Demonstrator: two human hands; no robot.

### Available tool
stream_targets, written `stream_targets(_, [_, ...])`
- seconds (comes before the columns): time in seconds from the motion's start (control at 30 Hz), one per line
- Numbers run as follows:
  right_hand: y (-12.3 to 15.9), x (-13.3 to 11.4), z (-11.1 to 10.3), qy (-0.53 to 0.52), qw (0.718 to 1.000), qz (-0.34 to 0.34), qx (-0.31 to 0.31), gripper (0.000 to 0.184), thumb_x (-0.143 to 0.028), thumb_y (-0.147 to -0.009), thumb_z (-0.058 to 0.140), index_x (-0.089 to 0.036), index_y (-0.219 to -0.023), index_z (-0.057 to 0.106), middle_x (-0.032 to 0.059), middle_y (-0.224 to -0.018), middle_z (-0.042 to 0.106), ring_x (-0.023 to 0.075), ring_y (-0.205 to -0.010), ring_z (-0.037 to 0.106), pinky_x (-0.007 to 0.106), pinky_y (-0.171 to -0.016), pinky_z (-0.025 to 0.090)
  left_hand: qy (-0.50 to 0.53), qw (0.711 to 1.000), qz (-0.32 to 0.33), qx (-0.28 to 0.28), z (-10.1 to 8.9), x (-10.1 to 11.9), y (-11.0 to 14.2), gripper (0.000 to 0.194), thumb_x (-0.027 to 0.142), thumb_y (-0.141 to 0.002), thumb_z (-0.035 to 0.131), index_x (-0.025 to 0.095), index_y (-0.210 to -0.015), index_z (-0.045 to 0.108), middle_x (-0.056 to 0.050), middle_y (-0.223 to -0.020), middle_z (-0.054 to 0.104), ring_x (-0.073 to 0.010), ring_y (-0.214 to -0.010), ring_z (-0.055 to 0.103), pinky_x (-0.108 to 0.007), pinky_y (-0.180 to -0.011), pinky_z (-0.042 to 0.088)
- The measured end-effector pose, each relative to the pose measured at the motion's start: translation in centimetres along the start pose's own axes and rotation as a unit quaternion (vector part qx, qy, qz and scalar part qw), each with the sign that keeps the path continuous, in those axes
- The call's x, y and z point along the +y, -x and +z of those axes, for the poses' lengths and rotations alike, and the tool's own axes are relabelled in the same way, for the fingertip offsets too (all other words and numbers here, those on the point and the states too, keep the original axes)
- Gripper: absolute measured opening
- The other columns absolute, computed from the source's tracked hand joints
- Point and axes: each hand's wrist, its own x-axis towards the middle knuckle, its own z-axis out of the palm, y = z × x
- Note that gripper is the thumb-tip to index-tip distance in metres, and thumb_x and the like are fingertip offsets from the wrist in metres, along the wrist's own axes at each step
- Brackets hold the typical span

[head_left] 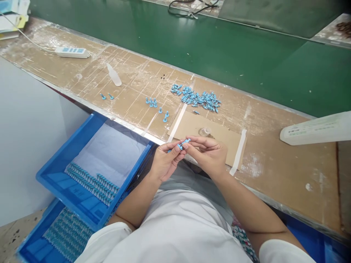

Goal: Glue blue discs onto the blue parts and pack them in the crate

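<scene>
My left hand [169,159] and my right hand [207,152] meet in front of my body, just over the bench's near edge. Between their fingertips they pinch a small blue plastic part [183,143] with a round base. Its exact kind is too small to make out. Just beyond my right hand, a small clear cup [204,131] stands on a cardboard sheet [225,136]. Past the cardboard lies a heap of small blue pieces [201,99]. Left of it, several blue parts with round bases [151,102] stand in a loose group.
A white squeeze bottle [113,75] and a power strip [71,52] lie on the left. At right lies a large white bottle [315,129]. A blue tray [82,204] with rows of blue parts sits beside the bench, above another tray [33,252]. Behind runs a green belt [219,54].
</scene>
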Motion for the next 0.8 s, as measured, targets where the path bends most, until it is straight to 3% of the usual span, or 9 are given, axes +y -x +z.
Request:
stream_targets(0.13, [-1.6,0.7,1.5,-0.028,1.0,0.008,-0.003,0.03,-0.032,-0.069,0.084,-0.02,-0.095,0.076,0.005,-0.086,0.077,0.0195,-0.077,0.075,0.031,-0.073,0.063,0.031,0.999,0.006,0.017,-0.7,0.8,-0.2,0.019,0.018,-0.074,0.078,0.014,-0.093,0.076,-0.004,-0.086,0.077,-0.0067,-0.071,0.071,-0.012,-0.072,0.057])
stream_targets(0.27, [-5.4,2.1,3.4,0.038,0.993,-0.068,0.092,0.028,-0.037,-0.075,0.078,-0.018,-0.095,0.074,0.0069,-0.091,0.077,0.0182,-0.081,0.073,0.03,-0.076,0.06,0.102,0.994,-0.002,0.029,-1.5,2.0,-0.5,0.025,0.024,-0.09,0.057,0.008,-0.097,0.074,-0.01,-0.092,0.076,-0.0118,-0.085,0.073,-0.018,-0.081,0.058])
stream_targets(0.37, [-8.9,3.5,4.4,0.218,0.96,-0.119,0.128,0.025,-0.037,-0.083,0.068,-0.016,-0.097,0.073,0.0079,-0.092,0.076,0.0185,-0.082,0.072,0.033,-0.082,0.056,0.127,0.992,0.014,0.023,-2.4,2.9,-0.6,0.031,0.024,-0.089,0.05,0.006,-0.101,0.073,-0.013,-0.1,0.075,-0.0167,-0.095,0.072,-0.025,-0.089,0.057])
stream_targets(0.53, [-12.4,5.8,5.2,0.476,0.871,-0.06,0.105,0.028,-0.033,-0.089,0.056,-0.02,-0.107,0.073,0.0081,-0.098,0.076,0.0238,-0.088,0.07,0.038,-0.087,0.051,0.122,0.991,0.039,0.032,-3.4,3.5,-0.3,0.035,0.021,-0.084,0.048,0.006,-0.106,0.071,-0.016,-0.107,0.074,-0.0221,-0.111,0.068,-0.033,-0.101,0.051])
stream_targets(0.63, [-12.9,6.7,5.5,0.529,0.842,-0.053,0.091,0.031,-0.035,-0.09,0.054,-0.023,-0.111,0.072,0.0071,-0.102,0.076,0.0274,-0.094,0.07,0.039,-0.085,0.05,0.125,0.991,0.041,0.024,-3.5,3.7,-0.3,0.035,0.021,-0.084,0.047,0.006,-0.104,0.072,-0.016,-0.107,0.074,-0.0218,-0.109,0.068,-0.032,-0.101,0.051])
stream_targets(0.8, [-13.0,7.2,5.6,0.552,0.828,-0.056,0.08,0.037,-0.037,-0.09,0.054,-0.022,-0.121,0.068,0.0069,-0.105,0.075,0.0285,-0.097,0.07,0.041,-0.087,0.051,0.12,0.992,0.034,0.002,-3.2,3.9,-0.4,0.034,0.02,-0.084,0.047,0.007,-0.102,0.073,-0.014,-0.106,0.075,-0.0204,-0.104,0.07,-0.031,-0.098,0.053])
